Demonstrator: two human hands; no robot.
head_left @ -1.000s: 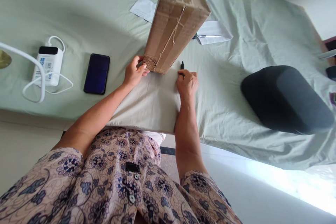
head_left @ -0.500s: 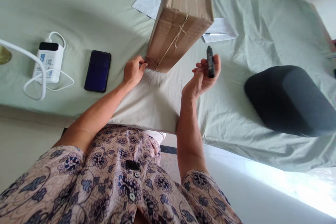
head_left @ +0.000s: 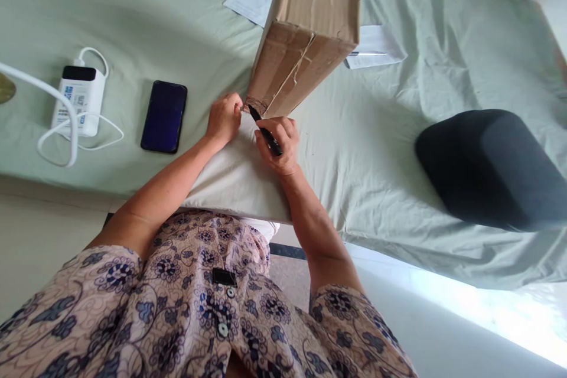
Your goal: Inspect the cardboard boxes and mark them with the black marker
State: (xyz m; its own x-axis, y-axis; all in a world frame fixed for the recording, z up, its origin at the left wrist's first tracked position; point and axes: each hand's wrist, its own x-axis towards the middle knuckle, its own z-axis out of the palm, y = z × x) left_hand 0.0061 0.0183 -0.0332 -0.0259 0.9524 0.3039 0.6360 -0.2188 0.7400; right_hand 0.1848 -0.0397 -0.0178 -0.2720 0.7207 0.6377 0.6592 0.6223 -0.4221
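A tall cardboard box (head_left: 305, 41) stands on the cloth, with thin string running down its front face. My left hand (head_left: 224, 118) is closed at the box's lower left corner, fingertips pinched together; what they hold is too small to make out. A black marker (head_left: 271, 140) is gripped in my right hand (head_left: 283, 147). Its tip points up and left, at the bottom of the box beside my left fingertips. Dark curly lines or strands (head_left: 257, 104) show on the box's lower front; I cannot tell which. My right hand partly covers the box's bottom edge.
A phone (head_left: 164, 117) and a white power bank (head_left: 78, 100) with a looped cable lie at left. A dark rounded object (head_left: 491, 168) sits at right. Papers (head_left: 248, 1) lie behind the box, one with a pen (head_left: 367, 54). Green cloth covers the table.
My right hand has swung left and toward the box with the marker, turning its tip to the box's lower corner. My left hand has stayed at that corner.
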